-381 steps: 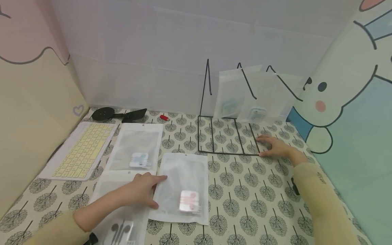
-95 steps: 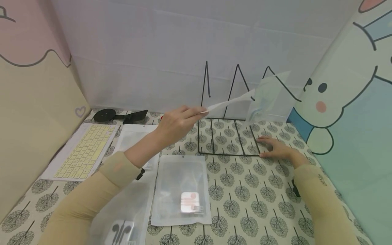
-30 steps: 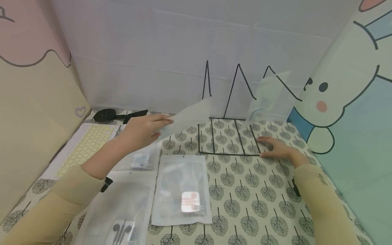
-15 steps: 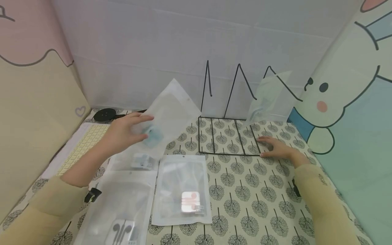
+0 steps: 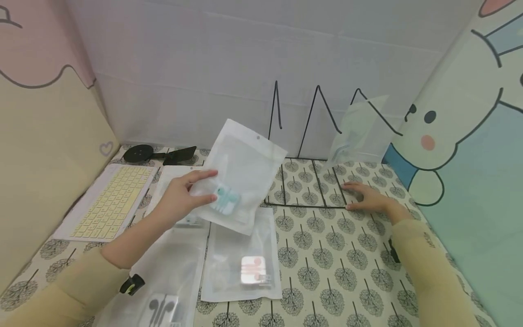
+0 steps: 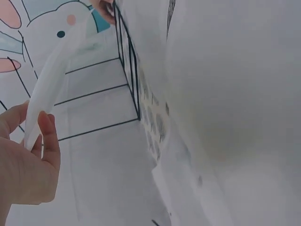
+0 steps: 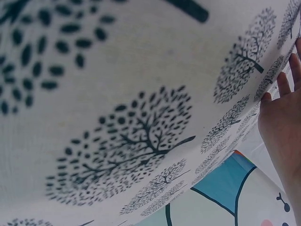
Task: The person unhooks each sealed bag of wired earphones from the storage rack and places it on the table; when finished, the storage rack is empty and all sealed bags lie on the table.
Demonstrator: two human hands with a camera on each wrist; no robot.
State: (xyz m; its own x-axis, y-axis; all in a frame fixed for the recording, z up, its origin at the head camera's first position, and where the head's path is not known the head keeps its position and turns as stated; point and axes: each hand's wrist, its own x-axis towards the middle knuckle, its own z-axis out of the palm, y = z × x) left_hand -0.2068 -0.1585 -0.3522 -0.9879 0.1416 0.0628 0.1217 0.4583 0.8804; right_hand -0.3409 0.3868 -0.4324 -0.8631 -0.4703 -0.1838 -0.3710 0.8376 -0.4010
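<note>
My left hand (image 5: 177, 197) pinches a translucent white zip pouch (image 5: 249, 168) by its left edge. The pouch is tilted and shows earphones with a teal print. Its lower end overlaps another pouch (image 5: 220, 272) with pink-printed earphones lying flat on the table. In the left wrist view, thumb and fingers press the pouch (image 6: 44, 94) from both sides. My right hand (image 5: 367, 197) rests at the right front corner of a black wire rack (image 5: 302, 206), fingers extended and touching the frame. One pouch (image 5: 357, 129) leans in the rack's rightmost slot.
Two more pouches lie at left, one with grey-printed earphones (image 5: 161, 311), the other partly hidden behind my left hand. A white keyboard with yellow keys (image 5: 114, 200) and a black folding stand (image 5: 140, 153) sit farther left. Fabric walls (image 5: 184, 91) enclose the tree-patterned tablecloth (image 5: 327, 281).
My left hand has drawn one of the rack's two pouches out and carried it left, turning its face toward me. The right hand has stayed at the rack corner.
</note>
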